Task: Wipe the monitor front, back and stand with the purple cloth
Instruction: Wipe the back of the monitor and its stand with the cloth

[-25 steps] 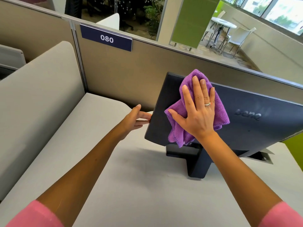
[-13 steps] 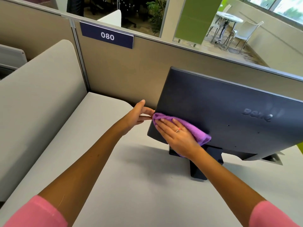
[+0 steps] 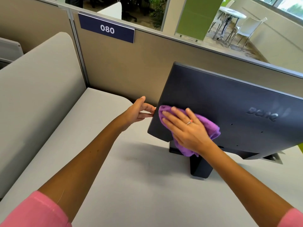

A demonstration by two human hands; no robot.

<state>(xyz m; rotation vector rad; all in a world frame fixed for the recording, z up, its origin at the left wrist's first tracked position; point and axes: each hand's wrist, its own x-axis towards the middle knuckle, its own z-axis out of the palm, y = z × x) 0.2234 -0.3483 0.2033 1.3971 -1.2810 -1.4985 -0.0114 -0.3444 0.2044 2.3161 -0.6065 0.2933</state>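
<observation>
The monitor stood on the tabletop with its back toward the person. The left hand steadied the monitor's left edge, fingers lightly curled in a grip on it, probably so the panel would not swivel under pressure. The right hand lay flat, fingers straight and apart, pressing the purple cloth against the lower left of the back, just above the stand.
</observation>
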